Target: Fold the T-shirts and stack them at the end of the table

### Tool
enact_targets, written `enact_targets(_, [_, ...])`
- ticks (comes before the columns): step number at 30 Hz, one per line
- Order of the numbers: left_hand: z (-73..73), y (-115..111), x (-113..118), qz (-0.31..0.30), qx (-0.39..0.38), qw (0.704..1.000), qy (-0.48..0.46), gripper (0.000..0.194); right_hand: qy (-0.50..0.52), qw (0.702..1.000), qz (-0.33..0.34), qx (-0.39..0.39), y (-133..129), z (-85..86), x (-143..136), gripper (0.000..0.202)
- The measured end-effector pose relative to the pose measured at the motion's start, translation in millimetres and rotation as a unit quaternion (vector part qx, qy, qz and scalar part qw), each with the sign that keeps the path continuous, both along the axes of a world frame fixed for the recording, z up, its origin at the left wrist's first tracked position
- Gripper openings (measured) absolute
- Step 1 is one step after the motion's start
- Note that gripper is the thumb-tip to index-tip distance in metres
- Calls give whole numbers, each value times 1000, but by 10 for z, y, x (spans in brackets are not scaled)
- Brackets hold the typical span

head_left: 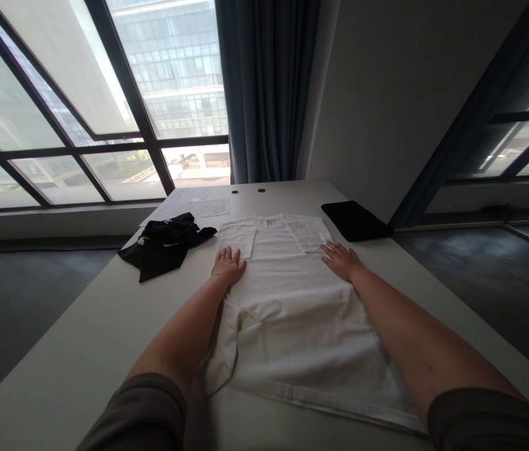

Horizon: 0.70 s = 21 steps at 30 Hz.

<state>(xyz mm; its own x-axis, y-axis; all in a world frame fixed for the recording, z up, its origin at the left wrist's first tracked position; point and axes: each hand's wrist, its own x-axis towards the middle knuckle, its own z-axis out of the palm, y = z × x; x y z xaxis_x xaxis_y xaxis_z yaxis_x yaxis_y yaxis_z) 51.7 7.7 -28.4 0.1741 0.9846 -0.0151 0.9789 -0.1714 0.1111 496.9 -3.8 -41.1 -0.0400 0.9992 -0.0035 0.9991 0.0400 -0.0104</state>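
A white T-shirt (pixel 292 313) lies spread on the table, its collar at the far end and its hem toward me. Both sleeves are folded inward over the body. My left hand (pixel 229 266) rests flat on the shirt's left edge, just below the left sleeve, fingers extended. On the opposite edge, my right hand (pixel 340 260) lies with fingers spread beside the right sleeve's end. The left side of the shirt is bunched below my left hand, with a fold turned over near the hem. Neither hand grips any cloth that I can see.
A crumpled black garment (pixel 168 241) with a yellow detail lies left of the shirt. Beyond it are papers (pixel 210 207). A folded black item (pixel 356 220) sits at the right edge of the white table (pixel 81 363). Windows and a blue curtain (pixel 271 94) stand behind.
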Motion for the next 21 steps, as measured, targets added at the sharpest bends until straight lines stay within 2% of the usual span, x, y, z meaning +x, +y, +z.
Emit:
enact_targets(9, [-29,213,79,2,-4,1000,-12,75,5,999,19,27,332,-110,248,64])
enact_targets(15, [33,299,156,7,-6,1000,-25,74,12,998,25,64,411,-76,259,60])
enact_targets(18, [120,254,201,6,-6,999,-36,68,30,993,14,110,367,-20,249,56])
enact_targets(21, [239,1,234,-9,0,999,-46,56,29,989,-8,142,293,69,211,55])
